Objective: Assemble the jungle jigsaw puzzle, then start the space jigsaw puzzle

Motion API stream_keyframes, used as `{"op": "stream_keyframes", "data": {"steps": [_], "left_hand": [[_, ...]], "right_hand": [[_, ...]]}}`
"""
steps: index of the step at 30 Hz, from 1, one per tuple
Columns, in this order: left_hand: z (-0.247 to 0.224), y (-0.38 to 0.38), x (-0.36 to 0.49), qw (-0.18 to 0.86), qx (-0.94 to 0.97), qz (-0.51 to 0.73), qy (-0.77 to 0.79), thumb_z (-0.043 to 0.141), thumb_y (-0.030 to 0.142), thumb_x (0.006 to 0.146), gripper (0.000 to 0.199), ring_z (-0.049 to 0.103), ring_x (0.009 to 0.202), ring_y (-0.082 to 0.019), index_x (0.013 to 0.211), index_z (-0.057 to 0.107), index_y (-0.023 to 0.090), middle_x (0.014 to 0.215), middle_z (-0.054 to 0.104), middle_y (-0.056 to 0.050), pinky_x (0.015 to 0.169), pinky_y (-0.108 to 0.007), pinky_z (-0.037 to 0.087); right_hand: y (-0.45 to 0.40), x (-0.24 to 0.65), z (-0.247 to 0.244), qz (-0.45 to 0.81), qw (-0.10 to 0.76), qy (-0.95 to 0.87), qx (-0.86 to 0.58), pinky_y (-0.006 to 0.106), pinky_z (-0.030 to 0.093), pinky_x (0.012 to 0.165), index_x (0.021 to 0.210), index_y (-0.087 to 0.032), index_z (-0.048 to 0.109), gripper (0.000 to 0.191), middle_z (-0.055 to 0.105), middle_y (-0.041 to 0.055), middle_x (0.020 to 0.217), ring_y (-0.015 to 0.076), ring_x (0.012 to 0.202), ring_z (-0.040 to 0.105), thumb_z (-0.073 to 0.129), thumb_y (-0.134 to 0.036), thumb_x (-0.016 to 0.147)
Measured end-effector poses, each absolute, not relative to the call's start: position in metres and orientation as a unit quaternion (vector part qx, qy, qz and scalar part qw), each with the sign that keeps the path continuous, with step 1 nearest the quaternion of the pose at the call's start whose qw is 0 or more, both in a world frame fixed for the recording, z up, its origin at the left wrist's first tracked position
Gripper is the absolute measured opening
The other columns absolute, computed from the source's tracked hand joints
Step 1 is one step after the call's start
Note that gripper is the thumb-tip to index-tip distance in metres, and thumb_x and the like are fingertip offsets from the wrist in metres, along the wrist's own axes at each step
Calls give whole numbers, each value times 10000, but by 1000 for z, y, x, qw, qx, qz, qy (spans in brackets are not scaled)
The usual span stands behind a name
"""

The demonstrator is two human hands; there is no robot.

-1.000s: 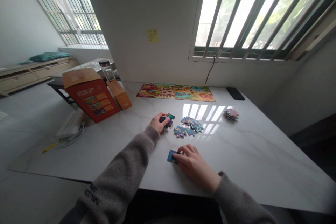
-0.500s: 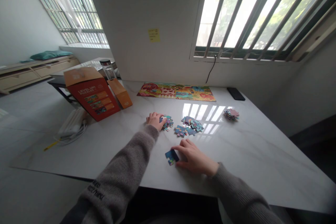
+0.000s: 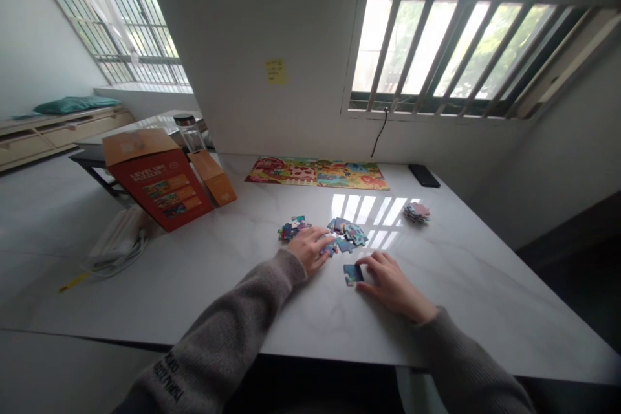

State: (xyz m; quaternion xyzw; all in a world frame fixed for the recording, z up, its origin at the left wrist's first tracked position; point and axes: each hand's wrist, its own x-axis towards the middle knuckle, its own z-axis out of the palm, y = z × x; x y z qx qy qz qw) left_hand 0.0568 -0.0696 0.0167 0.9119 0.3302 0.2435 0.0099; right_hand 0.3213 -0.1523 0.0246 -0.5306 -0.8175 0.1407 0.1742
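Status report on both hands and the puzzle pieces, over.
Left hand over loose pieces, partly hiding them. Right hand at edge of blue piece. Phone well clear.

"LEVEL UP! PUZZLES" on red box (image 3: pixel 167 191)

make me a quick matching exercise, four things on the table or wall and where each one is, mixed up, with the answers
1. left hand
2. right hand
3. phone
4. yellow note

A. on the wall
B. finger and thumb at a lone blue piece
C. beyond the pink-topped stack
D. at the loose puzzle pieces in the middle

Pairs: 1-D, 2-B, 3-C, 4-A
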Motion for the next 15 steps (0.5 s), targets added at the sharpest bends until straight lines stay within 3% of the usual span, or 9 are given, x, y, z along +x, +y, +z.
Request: {"op": "stream_keyframes", "data": {"steps": [5,9,11,15], "left_hand": [[17,-67,59,29,909,197,367,636,391,851,605,471,1324,-283,1416,478,247,1413,571,-86,1172,-508,216],[17,-56,48,59,902,185,385,653,357,835,420,516,1270,-265,1241,593,267,1265,671,-40,1189,-521,132],[17,-53,46,64,905,180,380,662,372,837,345,543,1226,-259,1163,624,267,1213,686,-34,1185,-529,122],[17,-55,48,45,897,201,392,706,390,799,404,567,1160,-269,1172,624,257,1145,682,-60,1144,-512,217]], "right_hand": [[-145,328,27,159,216,-813,-517,411,486,873,1247,-265,592,342,607,60,977,240,924,576,627,-341,916],[-123,325,26,142,283,-812,-490,380,496,832,1174,-237,630,241,614,71,953,228,906,588,510,-275,968],[-107,319,24,125,302,-817,-475,375,494,827,1119,-235,653,213,624,74,951,228,907,587,511,-253,962],[-86,304,22,105,310,-828,-454,386,482,848,1068,-227,666,196,650,89,1014,237,941,583,504,-242,959]]}}
